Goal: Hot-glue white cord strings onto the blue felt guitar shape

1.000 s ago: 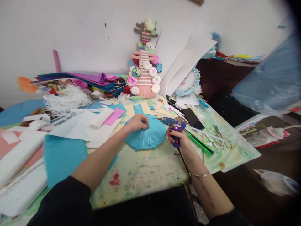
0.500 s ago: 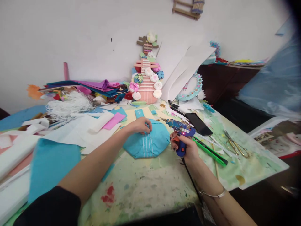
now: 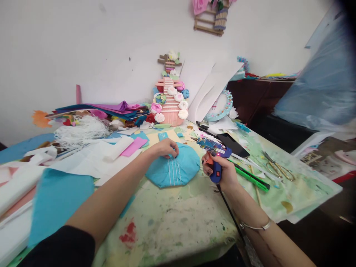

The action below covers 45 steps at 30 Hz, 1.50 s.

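A flat rounded body wrapped in blue paper [image 3: 189, 163] lies on the table, several white strings [image 3: 174, 174] running down its front. My left hand [image 3: 167, 148] is over its upper part, fingertips pinched together where the strings' upper ends meet them; the exact grip is partly hidden. My right hand [image 3: 222, 170] grips a blue hot glue gun [image 3: 216, 167] by its handle, a small red light glowing on it. The gun's nozzle points left, above the blue body's upper right edge. Behind the body a narrow blue strip [image 3: 164, 136] carries loose white thread.
A pink guitar-shaped craft [image 3: 170, 107] with paper flowers leans on the wall. Right of the glue gun are a phone [image 3: 233, 144], a green cutter [image 3: 251, 177] and scissors [image 3: 278, 166]. White string [image 3: 80, 131], coloured papers and a blue sheet [image 3: 61, 204] crowd the left.
The view has tilted up a little, showing more of the wall hanging. My left hand stays pinched over the blue body, and my right hand keeps the glue gun in nearly the same place.
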Available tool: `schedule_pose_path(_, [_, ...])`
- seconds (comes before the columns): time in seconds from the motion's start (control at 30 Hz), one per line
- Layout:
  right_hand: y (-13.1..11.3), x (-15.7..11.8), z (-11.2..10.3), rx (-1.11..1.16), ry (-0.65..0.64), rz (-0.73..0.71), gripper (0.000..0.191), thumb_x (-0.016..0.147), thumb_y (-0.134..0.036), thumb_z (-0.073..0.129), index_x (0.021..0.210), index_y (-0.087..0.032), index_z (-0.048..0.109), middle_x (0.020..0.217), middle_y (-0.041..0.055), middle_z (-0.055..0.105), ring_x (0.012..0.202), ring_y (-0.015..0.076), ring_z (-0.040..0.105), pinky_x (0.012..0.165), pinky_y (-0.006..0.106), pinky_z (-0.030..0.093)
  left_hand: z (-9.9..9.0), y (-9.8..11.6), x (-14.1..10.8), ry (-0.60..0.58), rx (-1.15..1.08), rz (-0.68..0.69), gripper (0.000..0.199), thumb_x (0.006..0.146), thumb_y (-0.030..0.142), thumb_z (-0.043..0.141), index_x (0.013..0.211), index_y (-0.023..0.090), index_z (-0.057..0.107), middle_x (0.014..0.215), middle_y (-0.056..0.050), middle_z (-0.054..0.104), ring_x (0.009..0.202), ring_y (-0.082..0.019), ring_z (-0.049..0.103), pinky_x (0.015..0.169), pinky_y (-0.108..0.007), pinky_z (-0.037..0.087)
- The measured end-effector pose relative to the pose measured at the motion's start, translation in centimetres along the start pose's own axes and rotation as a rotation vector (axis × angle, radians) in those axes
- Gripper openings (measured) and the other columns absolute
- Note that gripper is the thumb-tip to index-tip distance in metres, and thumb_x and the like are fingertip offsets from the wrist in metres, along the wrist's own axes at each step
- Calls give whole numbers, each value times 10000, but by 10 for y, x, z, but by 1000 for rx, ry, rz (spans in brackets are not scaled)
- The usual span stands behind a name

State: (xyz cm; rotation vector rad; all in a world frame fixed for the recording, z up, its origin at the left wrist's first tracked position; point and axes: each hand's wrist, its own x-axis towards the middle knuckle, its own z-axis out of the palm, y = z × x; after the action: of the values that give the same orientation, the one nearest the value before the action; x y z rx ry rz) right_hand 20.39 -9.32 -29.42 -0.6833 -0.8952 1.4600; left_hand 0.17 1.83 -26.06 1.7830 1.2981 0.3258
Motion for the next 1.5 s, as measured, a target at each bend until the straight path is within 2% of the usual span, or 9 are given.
schedule_pose_path(0.53, [-2, 0, 0, -6, 30, 9, 152, 628, -306, 643, 638, -158, 611, 660, 19, 588, 404, 66, 350, 428, 243, 323, 0, -3, 2, 26, 2, 11, 160, 516, 113, 628, 666, 154, 668, 612, 13, 597, 613, -114, 547, 496, -173, 449])
schedule_pose_path(0.83, [-2, 1, -4, 27, 44, 6, 140, 650, -288, 631, 659, -151, 603, 657, 15, 561, 409, 61, 365, 422, 230, 323, -7, -11, -5, -23, -180, 34, 283, 514, 162, 736, 788, 141, 671, 768, -26, 651, 715, -119, 608, 564, -177, 500])
schedule_pose_path(0.97, [-2, 2, -6, 32, 55, -12, 143, 659, -290, 633, 664, -148, 609, 663, 17, 563, 411, 63, 366, 421, 231, 329, -17, -1, -12, -10, -251, 110, 321, 554, 237, 770, 841, 135, 665, 889, -53, 658, 788, -151, 628, 595, -227, 553])
schedule_pose_path(1.07, [-3, 1, -6, 45, 69, -26, 141, 659, -285, 631, 653, -146, 610, 668, 15, 569, 402, 54, 360, 423, 224, 323, -29, 21, -35, 54, -106, 222, 317, 614, 322, 761, 862, 135, 695, 816, -63, 674, 762, -164, 632, 540, -209, 535])
schedule_pose_path(1.1, [-3, 1, -6, 51, 68, -25, 141, 660, -284, 631, 652, -145, 609, 670, 15, 570, 400, 52, 359, 424, 224, 321, -33, 31, -48, 30, -19, 283, 316, 631, 357, 756, 857, 140, 717, 807, -67, 683, 732, -162, 631, 504, -196, 512])
schedule_pose_path(1.2, [-4, 0, -6, 77, 64, -19, 138, 665, -281, 632, 661, -144, 612, 658, 11, 558, 407, 54, 357, 426, 223, 309, -33, 59, -102, -257, 137, 443, 310, 657, 442, 757, 864, 212, 765, 805, -58, 708, 714, -173, 642, 487, -195, 495])
schedule_pose_path(1.27, [-5, -1, -7, 84, 69, -17, 137, 661, -280, 640, 666, -146, 614, 651, 8, 553, 414, 57, 355, 427, 222, 302, -23, 70, -137, -353, 121, 563, 332, 591, 481, 812, 825, 248, 779, 735, -53, 703, 689, -182, 648, 499, -205, 500])
schedule_pose_path(1.37, [-4, -1, -7, 75, 71, -26, 140, 662, -286, 646, 667, -149, 617, 669, 11, 569, 416, 61, 361, 429, 228, 303, -3, 69, -169, -253, 23, 753, 427, 581, 590, 784, 876, 281, 779, 665, -55, 675, 699, -197, 662, 438, -204, 454])
schedule_pose_path(1.5, [-3, 0, -10, 63, 90, -37, 145, 656, -295, 633, 688, -153, 628, 661, 18, 586, 409, 70, 366, 423, 233, 312, 13, 57, -172, -218, 43, 830, 447, 640, 633, 720, 966, 329, 758, 659, -46, 668, 721, -208, 663, 416, -222, 445])
